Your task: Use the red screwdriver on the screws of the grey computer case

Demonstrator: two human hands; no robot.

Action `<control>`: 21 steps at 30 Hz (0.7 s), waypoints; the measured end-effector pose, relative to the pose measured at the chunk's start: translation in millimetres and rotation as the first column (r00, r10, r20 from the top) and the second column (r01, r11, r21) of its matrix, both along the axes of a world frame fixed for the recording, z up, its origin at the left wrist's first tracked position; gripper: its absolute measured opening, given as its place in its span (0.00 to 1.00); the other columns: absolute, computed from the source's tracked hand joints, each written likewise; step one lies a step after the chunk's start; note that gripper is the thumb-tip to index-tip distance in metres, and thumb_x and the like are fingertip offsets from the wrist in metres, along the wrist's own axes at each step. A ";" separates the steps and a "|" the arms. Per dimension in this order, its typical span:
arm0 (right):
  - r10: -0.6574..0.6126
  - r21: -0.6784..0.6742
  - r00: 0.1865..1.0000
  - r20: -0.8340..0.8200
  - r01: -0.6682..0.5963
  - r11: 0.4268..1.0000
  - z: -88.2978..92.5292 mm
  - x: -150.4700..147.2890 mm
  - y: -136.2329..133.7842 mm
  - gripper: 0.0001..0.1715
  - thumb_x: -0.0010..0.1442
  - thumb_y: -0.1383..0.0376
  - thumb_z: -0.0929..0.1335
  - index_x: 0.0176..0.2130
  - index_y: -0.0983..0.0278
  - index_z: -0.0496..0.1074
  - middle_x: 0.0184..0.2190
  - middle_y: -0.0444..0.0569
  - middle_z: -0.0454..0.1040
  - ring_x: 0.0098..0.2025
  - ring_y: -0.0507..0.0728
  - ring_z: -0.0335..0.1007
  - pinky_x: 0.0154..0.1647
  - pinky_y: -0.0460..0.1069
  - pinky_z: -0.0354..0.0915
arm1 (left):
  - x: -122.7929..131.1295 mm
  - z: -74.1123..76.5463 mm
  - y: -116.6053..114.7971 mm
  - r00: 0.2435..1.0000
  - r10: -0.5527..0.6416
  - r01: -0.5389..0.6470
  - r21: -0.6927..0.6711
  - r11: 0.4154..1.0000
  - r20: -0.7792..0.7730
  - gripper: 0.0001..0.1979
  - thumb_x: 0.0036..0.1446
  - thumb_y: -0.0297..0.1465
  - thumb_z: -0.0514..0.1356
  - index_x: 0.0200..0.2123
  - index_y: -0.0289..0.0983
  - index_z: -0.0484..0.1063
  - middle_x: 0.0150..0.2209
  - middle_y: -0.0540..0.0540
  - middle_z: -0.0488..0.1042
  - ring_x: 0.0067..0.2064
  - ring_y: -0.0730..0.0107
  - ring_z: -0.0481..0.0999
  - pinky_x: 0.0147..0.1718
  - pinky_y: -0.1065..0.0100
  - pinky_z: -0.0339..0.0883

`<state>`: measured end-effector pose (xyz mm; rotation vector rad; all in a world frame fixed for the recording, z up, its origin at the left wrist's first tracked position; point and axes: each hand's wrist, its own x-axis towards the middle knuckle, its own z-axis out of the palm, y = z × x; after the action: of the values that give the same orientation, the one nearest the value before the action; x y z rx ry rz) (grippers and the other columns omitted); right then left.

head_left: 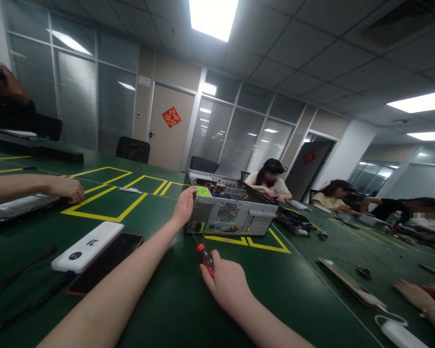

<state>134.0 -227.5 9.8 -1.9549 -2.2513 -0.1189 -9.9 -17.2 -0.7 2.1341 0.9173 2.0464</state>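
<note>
A computer case lies on its side on the green table, its rear panel facing me and its top side uncovered, with wires and parts showing inside. My left hand grips its near left corner, beside a bright green-yellow label; the fingertips are partly hidden behind the edge. My right hand is closed around the red and black handle of a screwdriver. The thin shaft points up and left toward the lower left corner of the rear panel. Whether its tip touches a screw is too small to tell.
Left of my left arm lie a white power bank with a cable and a dark phone. Another person's hand rests at the far left. Black parts lie right of the case. Co-workers sit along the table, one hand near right.
</note>
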 end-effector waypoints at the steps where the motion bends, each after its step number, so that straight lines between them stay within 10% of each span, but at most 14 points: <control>1: -0.019 -0.067 0.997 -0.077 0.014 0.998 -1.8 0.6 1.1 0.17 0.60 0.55 0.62 0.44 0.63 0.65 0.29 0.52 0.74 0.28 0.58 0.70 0.26 0.49 0.59 | 0.1 0.0 0.1 1.000 0.001 -0.001 0.002 1.000 0.000 0.19 0.65 0.36 0.40 0.45 0.37 0.67 0.51 0.40 0.70 0.55 0.63 0.67 0.57 0.55 0.59; 5: -0.188 -0.451 0.783 -0.592 -0.128 0.883 -9.8 4.2 8.3 0.14 0.57 0.55 0.65 0.38 0.62 0.63 0.24 0.43 0.68 0.22 0.50 0.61 0.23 0.44 0.54 | 0.7 -0.6 1.5 1.000 0.011 -0.011 0.004 1.000 0.003 0.19 0.65 0.36 0.39 0.45 0.37 0.67 0.51 0.40 0.70 0.54 0.63 0.67 0.56 0.54 0.60; 8: -0.531 -0.614 0.309 -0.789 -0.404 0.678 -16.9 4.5 14.0 0.15 0.63 0.52 0.57 0.38 0.61 0.59 0.18 0.36 0.59 0.15 0.44 0.44 0.18 0.40 0.42 | 1.0 -1.0 2.2 1.000 0.013 -0.013 0.009 1.000 0.006 0.19 0.65 0.36 0.39 0.45 0.37 0.67 0.51 0.40 0.70 0.54 0.63 0.68 0.56 0.54 0.60; 11: -0.758 -0.581 -0.045 -0.651 -0.613 0.535 -24.6 3.9 17.6 0.15 0.65 0.54 0.56 0.39 0.62 0.61 0.22 0.41 0.64 0.15 0.42 0.44 0.17 0.38 0.40 | 1.0 -1.4 2.3 1.000 0.017 -0.017 0.015 1.000 0.005 0.19 0.65 0.36 0.39 0.45 0.37 0.66 0.50 0.40 0.70 0.54 0.63 0.67 0.56 0.55 0.60; 21: -0.856 -0.409 -0.268 -0.442 -0.789 0.458 -22.0 9.5 20.7 0.21 0.65 0.55 0.56 0.39 0.68 0.67 0.21 0.44 0.66 0.14 0.43 0.44 0.14 0.38 0.41 | 0.2 -1.9 2.8 1.000 0.021 -0.021 0.007 1.000 -0.007 0.18 0.65 0.35 0.40 0.46 0.37 0.66 0.51 0.41 0.70 0.55 0.64 0.67 0.56 0.55 0.60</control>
<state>143.5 -206.9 -12.2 -0.8492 -0.4246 2.3884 -9.7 -14.4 -2.6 2.1462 0.9387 2.0552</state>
